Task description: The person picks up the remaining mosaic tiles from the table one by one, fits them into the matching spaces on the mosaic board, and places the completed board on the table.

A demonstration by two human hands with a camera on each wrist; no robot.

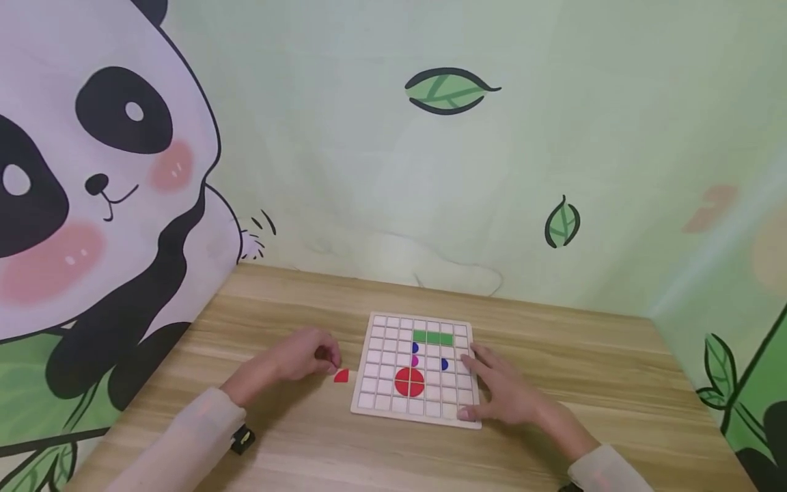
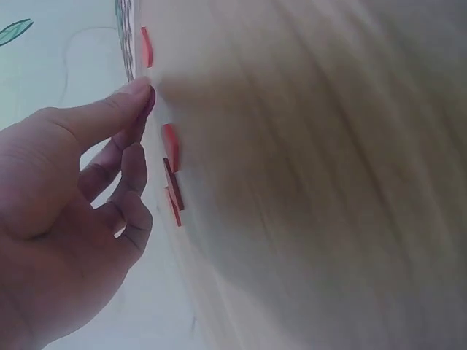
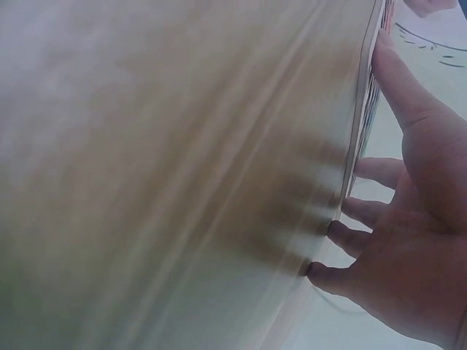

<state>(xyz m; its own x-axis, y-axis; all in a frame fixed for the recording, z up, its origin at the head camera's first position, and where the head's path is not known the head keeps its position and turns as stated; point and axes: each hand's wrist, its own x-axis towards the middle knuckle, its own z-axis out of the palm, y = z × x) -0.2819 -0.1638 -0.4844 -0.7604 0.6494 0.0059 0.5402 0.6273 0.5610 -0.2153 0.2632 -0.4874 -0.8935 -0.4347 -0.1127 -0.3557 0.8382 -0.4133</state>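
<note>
A white grid board (image 1: 384,404) lies flat on the table. It bears a red circle (image 1: 409,382) made of quarter pieces, green squares (image 1: 433,337), blue half-rounds (image 1: 445,364) and a pink piece (image 1: 415,360). To its left, my left hand (image 1: 305,355) pinches a small dark red piece (image 2: 151,102) between thumb and finger; its shape is mostly hidden. A red quarter-circle piece (image 1: 341,376) lies by those fingertips. More red pieces (image 2: 171,147) lie below the hand in the left wrist view. My right hand (image 1: 507,389) rests along the board's right edge, fingers spread, thumb at the near corner.
The wooden table (image 1: 295,444) reaches back to a pale green wall (image 1: 344,150) with painted leaves. A painted panda (image 1: 123,205) covers the left wall. A dark device (image 1: 242,439) sits at the left sleeve.
</note>
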